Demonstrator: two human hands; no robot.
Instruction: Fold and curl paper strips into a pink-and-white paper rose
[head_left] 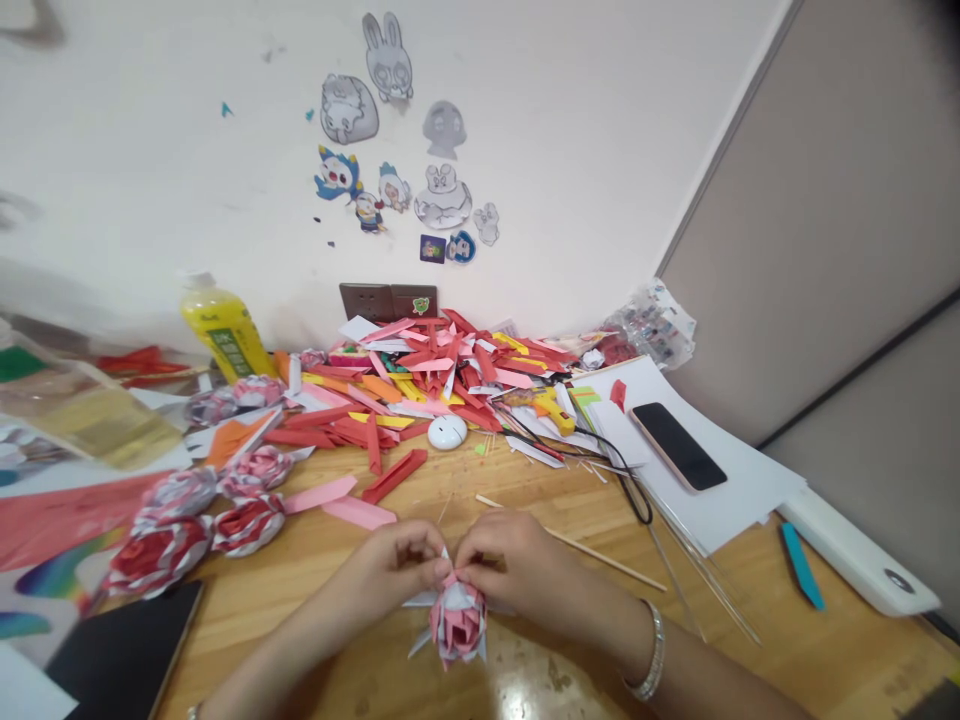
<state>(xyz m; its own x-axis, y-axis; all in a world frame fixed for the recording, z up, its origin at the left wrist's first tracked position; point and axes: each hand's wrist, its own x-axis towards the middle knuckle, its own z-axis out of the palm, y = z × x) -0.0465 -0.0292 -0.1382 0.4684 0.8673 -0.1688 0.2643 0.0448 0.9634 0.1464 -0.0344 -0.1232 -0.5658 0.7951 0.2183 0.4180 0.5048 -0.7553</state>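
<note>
A pink and white folded-paper flower [459, 622] is between my hands, close to the table's near side. My left hand [409, 560] pinches the flower's far edge, fingers closed on a pointed white and pink paper piece. Right beside it, my right hand [506, 555] pinches the same edge from the other side, thumb and forefinger together. White paper points stick out below and around the flower. Loose pink folded strips [360, 512] and a red folded strip [394, 476] lie just beyond my left hand.
Finished paper flowers [251, 522] sit at left, near a yellow bottle [229, 330]. A heap of folded strips [450, 365] lines the wall. A yellow glue gun [553, 410], wooden stick [600, 560], white earbud case [447, 431], phone [679, 446] and white lamp-like bar [855, 555] lie around.
</note>
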